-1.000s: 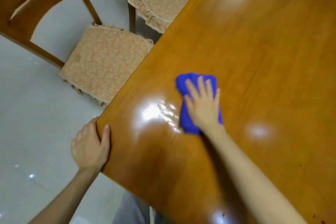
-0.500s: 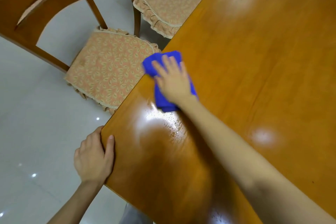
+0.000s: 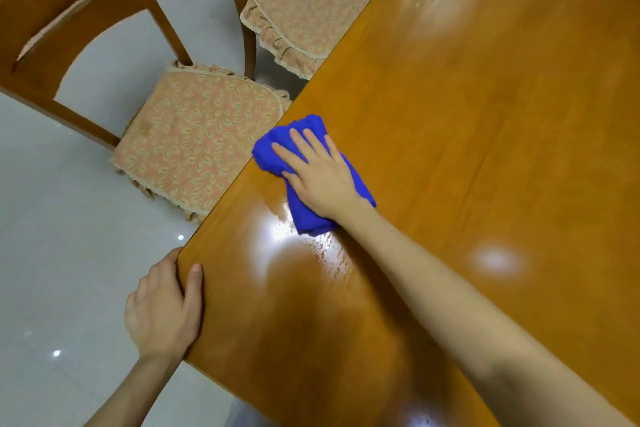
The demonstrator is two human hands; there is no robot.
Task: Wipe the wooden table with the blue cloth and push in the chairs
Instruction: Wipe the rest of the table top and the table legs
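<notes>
The glossy wooden table fills the right of the view. A folded blue cloth lies on it close to its left edge. My right hand presses flat on the cloth with straight, spread fingers. A wet streak shines just below the cloth. My left hand grips the table's near left corner, thumb on top and fingers over the edge. Two wooden chairs stand left of the table, pulled out: the near chair and the far chair, both with patterned seat cushions.
The near chair's wooden backrest rises at the top left. Pale glossy floor tiles spread to the left of the table. The near chair's cushion almost touches the table edge beside the cloth.
My right hand has swept the cloth from farther in on the table to its left edge beside the near chair. My left hand has stayed on the corner.
</notes>
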